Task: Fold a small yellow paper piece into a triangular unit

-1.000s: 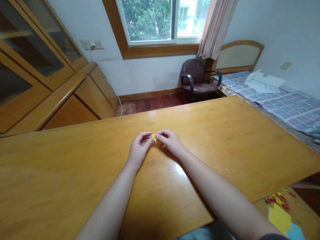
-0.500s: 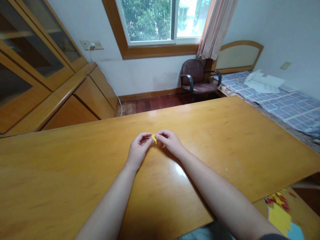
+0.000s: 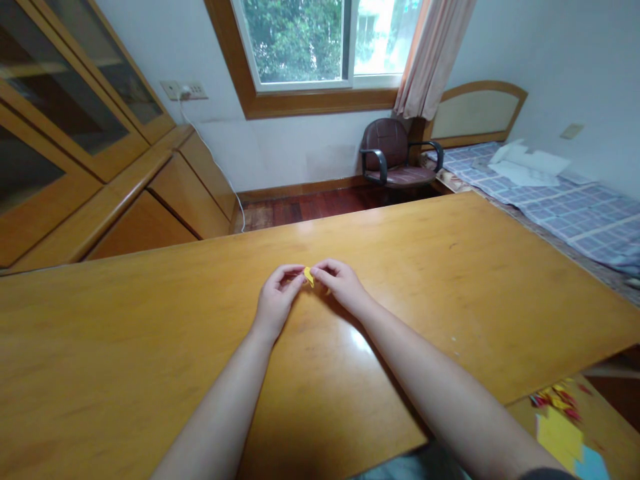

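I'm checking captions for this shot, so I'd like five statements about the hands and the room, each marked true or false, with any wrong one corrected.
1. The left hand and right hand both hold a small yellow piece. True.
2. The right hand is resting on the bed. False: it is over the table, at the small yellow piece.
3. A maroon chair stands beyond the table. True.
4. The curtain covers the whole window. False: the curtain hangs at the right side of the window.
5. At the lower right, a larger yellow sheet lies next to a light blue sheet. True.
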Available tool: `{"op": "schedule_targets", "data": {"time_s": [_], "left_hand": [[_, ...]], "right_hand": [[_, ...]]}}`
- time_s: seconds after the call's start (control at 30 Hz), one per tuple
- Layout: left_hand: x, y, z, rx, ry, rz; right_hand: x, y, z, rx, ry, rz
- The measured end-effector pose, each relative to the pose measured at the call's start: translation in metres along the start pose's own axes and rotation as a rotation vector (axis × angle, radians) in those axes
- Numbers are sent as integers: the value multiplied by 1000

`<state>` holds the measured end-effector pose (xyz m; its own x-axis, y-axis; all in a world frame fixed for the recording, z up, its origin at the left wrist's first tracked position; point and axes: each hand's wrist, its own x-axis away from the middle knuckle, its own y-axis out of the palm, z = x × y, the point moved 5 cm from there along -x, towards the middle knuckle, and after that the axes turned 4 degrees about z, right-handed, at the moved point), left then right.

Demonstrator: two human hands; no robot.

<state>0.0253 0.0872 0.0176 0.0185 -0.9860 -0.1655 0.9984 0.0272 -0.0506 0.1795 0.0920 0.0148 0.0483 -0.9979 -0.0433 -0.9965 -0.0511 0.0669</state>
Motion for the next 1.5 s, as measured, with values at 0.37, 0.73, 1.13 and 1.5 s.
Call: {"op": "schedule_targets", "data": {"time_s": [0.37, 0.73, 1.13, 1.5], "left_hand": [[-2, -2, -4, -21, -16, 48], [0, -3, 0, 21, -36, 77], [-1, -1, -1, 29, -39, 68], [-2, -1, 0, -96, -37, 9]], "right_hand": [[2, 1, 1, 89, -58, -14], [-1, -2, 5, 84, -65, 22], [1, 0, 3, 61, -65, 9], [0, -2, 1, 29, -50, 45]]}}
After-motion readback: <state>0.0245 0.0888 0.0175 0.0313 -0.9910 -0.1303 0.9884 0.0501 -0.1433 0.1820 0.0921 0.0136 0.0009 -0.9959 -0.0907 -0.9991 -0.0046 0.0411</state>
